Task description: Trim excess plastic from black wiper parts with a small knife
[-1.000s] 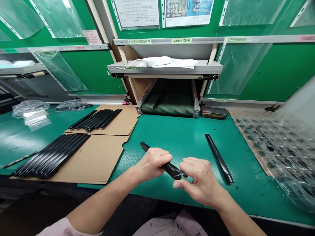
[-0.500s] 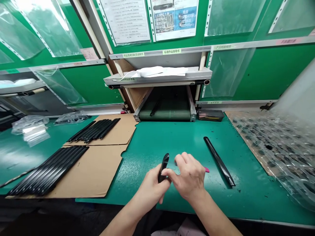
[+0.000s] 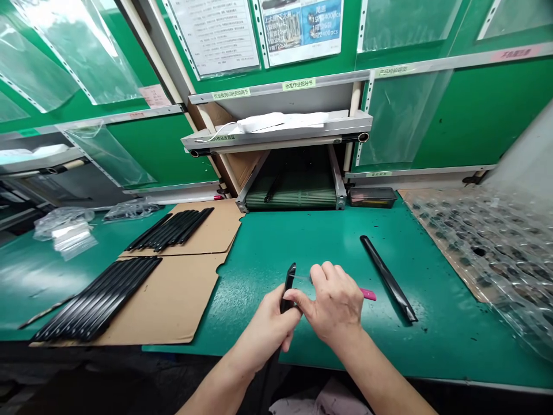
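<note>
Firstly, left hand (image 3: 270,317): fingers wrapped closely around one black part (image 3: 291,278), which rises between thumb and forefinger, tip projecting above the grip, remainder running down below the hand toward the wearer. Right hand (image 3: 337,300): fingers curled tightly about a pink-handled blade (image 3: 368,294), handle protruding at the outer side, thin blade extending toward the part near its tip; contact there cannot be told. Right thumb stretched across to the part, just above the left-hand grip.

Changed since one second ago: part then slanted across, one end toward the right hand; now its tip points away from the wearer. More pink handle visible than half a second ago.

Part: black, glossy, slender, narrowing at the tip; middle concealed by the grip.

Beyond: one similar black piece (image 3: 389,279), alone on green bench (image 3: 268,242), right side; black strips (image 3: 99,297) side by side on cardboard (image 3: 185,300), left; clear moulded tray (image 3: 492,248), far right.
</note>
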`<state>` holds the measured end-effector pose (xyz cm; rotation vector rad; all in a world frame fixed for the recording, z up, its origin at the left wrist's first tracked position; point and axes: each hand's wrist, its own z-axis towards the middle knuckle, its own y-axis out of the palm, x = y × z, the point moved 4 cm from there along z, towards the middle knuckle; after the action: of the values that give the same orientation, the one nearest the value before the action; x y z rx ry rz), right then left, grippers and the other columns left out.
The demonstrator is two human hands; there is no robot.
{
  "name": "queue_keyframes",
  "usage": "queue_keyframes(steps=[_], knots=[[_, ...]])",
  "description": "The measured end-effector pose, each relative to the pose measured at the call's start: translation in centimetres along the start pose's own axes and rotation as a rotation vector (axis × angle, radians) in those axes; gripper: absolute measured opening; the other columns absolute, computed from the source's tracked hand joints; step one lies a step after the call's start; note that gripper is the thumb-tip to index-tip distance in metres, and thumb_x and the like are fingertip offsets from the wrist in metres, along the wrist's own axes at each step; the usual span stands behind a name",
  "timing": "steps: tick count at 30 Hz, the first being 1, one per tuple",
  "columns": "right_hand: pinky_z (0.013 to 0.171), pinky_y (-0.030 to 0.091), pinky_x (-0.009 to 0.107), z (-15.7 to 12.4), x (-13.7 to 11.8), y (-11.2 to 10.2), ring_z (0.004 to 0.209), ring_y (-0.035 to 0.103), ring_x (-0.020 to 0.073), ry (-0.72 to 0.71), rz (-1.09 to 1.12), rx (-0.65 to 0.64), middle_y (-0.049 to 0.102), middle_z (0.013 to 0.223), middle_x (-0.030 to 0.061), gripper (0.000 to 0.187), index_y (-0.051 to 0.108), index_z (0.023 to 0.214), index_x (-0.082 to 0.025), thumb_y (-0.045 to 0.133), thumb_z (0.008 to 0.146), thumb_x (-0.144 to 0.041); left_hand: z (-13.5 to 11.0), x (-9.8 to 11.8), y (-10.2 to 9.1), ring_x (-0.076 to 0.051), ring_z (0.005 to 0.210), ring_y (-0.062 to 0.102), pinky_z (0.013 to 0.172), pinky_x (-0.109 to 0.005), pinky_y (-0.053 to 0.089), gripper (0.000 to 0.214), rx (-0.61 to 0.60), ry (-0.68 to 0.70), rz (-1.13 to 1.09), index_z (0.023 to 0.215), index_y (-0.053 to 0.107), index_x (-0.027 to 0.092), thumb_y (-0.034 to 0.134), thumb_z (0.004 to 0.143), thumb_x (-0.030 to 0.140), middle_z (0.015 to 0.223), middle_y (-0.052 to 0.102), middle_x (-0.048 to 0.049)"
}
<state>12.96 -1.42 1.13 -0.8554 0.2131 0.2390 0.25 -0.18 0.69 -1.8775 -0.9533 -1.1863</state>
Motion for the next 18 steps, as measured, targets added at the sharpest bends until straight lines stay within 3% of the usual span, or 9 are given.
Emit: queue_keyframes(steps=[4, 8, 10, 12, 14, 16, 17, 18], knots=[[0.063, 0.024, 0.033, 0.4, 0.5, -0.2, 0.067, 0.045, 0.0160, 0.082, 0.282, -0.108, 0.052, 0.068, 0.0007, 0.054, 0.052, 0.067, -0.019, 0.045, 0.092, -0.067, 0.0, -0.1, -0.1, -0.007, 0.036, 0.036, 0.037, -0.020, 0.028, 0.004, -0.052, 0.029, 0.071, 0.081, 0.041, 0.020, 0.043, 0.079, 0.017, 0.055, 0.037, 0.0092], [0.057, 0.027, 0.026, 0.8, 1.4, -0.4, 0.062, 0.042, 0.0109, 0.299, 0.856, -0.390, 0.049, 0.066, -0.0030, 0.039, 0.060, 0.074, -0.019, 0.057, 0.090, -0.055, 0.5, 1.0, -1.2, -0.010, 0.051, 0.040, 0.048, -0.024, 0.030, 0.005, -0.084, 0.261, 0.481, 0.079, 0.047, 0.019, 0.048, 0.083, 0.017, 0.063, 0.039, 0.0050], [0.052, 0.025, 0.025, 0.7, 1.2, -0.6, 0.057, 0.034, 0.0093, 0.339, 1.075, -0.518, 0.041, 0.062, -0.0041, 0.035, 0.056, 0.071, -0.018, 0.056, 0.091, -0.046, 1.3, 2.1, -2.4, -0.012, 0.059, 0.041, 0.055, -0.026, 0.030, 0.010, -0.015, 0.433, 0.735, 0.074, 0.046, 0.019, 0.050, 0.080, 0.011, 0.065, 0.044, 0.0032], [0.050, 0.025, 0.024, 0.3, 0.8, -0.8, 0.056, 0.032, 0.0087, 0.352, 1.121, -0.503, 0.038, 0.061, -0.0047, 0.026, 0.057, 0.072, -0.018, 0.058, 0.089, -0.037, 2.4, 3.4, -3.9, -0.016, 0.072, 0.049, 0.066, -0.030, 0.037, 0.011, 0.177, 0.579, 0.866, 0.077, 0.049, 0.019, 0.055, 0.077, 0.010, 0.075, 0.052, 0.0000], [0.052, 0.029, 0.023, -0.3, 0.0, -0.9, 0.056, 0.037, 0.0088, 0.315, 1.061, -0.362, 0.042, 0.062, -0.0046, 0.014, 0.064, 0.079, -0.018, 0.061, 0.087, -0.030, 3.4, 4.4, -5.6, -0.022, 0.093, 0.054, 0.086, -0.035, 0.041, 0.020, 0.514, 0.674, 0.760, 0.093, 0.056, 0.020, 0.062, 0.075, 0.013, 0.098, 0.057, -0.0050], [0.055, 0.034, 0.022, -1.4, -1.0, -0.8, 0.058, 0.042, 0.0092, 0.290, 0.985, -0.184, 0.046, 0.063, -0.0040, 0.008, 0.067, 0.084, -0.019, 0.064, 0.086, -0.026, 4.0, 3.9, -6.8, -0.021, 0.102, 0.055, 0.095, -0.037, 0.041, 0.033, 0.768, 0.639, 0.354, 0.109, 0.054, 0.020, 0.065, 0.078, 0.018, 0.113, 0.055, -0.0083], [0.055, 0.034, 0.022, -2.0, -1.6, -0.6, 0.058, 0.043, 0.0091, 0.294, 0.965, -0.117, 0.046, 0.063, -0.0039, 0.008, 0.066, 0.083, -0.019, 0.064, 0.086, -0.025, 4.6, 3.1, -6.8, -0.019, 0.097, 0.057, 0.091, -0.035, 0.044, 0.031, 0.775, 0.551, 0.079, 0.112, 0.052, 0.019, 0.062, 0.082, 0.021, 0.113, 0.055, -0.0087], [0.054, 0.035, 0.021, -2.7, -2.1, -0.4, 0.057, 0.043, 0.0089, 0.302, 0.952, -0.073, 0.046, 0.062, -0.0040, 0.008, 0.065, 0.081, -0.019, 0.063, 0.087, -0.024, 5.2, 2.0, -6.3, -0.016, 0.087, 0.059, 0.083, -0.032, 0.048, 0.025, 0.695, 0.427, -0.205, 0.112, 0.051, 0.018, 0.057, 0.088, 0.025, 0.108, 0.056, -0.0085]])
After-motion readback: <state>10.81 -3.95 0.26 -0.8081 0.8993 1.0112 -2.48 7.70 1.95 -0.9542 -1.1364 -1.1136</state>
